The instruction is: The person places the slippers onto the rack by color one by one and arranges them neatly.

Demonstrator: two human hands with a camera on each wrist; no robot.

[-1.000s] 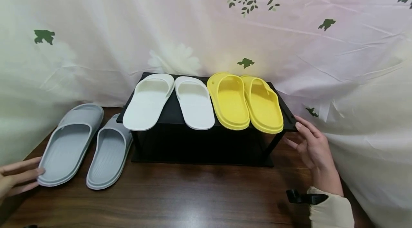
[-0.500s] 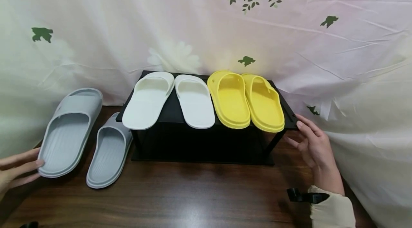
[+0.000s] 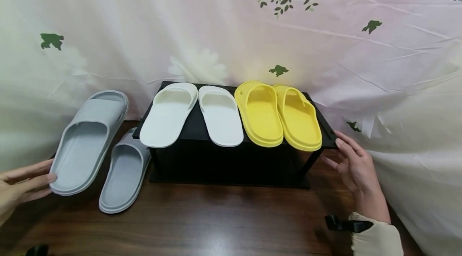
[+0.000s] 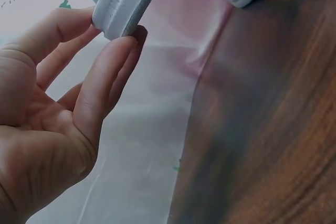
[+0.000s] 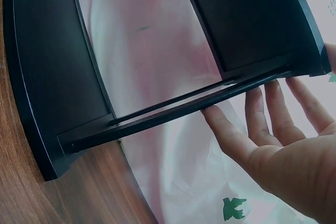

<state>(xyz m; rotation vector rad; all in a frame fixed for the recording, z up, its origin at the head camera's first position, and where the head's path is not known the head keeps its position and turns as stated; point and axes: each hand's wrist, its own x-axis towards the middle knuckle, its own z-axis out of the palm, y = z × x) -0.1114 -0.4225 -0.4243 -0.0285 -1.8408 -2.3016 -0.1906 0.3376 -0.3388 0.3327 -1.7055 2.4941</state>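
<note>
A grey slipper [image 3: 84, 143] is raised at the left. My left hand [image 3: 27, 183] pinches it near the heel edge between thumb and fingers, as the left wrist view also shows the hand [image 4: 68, 98] at the rim of the sole. Its mate, the other grey slipper [image 3: 124, 173], lies on the wooden surface beside the rack. At the right end of the black two-tier shoe rack [image 3: 187, 129], my right hand [image 3: 355, 171] rests its fingertips against the side. In the right wrist view those fingers [image 5: 281, 116] touch the rack's side bar [image 5: 173, 111].
On the rack's top shelf stand a pair of white slippers [image 3: 220, 121] and a pair of yellow slippers [image 3: 261, 117]. The lower shelf [image 3: 223, 167] is dark. A patterned cloth [image 3: 144, 27] hangs right behind the rack and along both sides, over brown wood [image 3: 202, 224].
My left hand has lifted the grey slipper off the wood and carried it up and a little to the right. The right hand stays at the rack's side.
</note>
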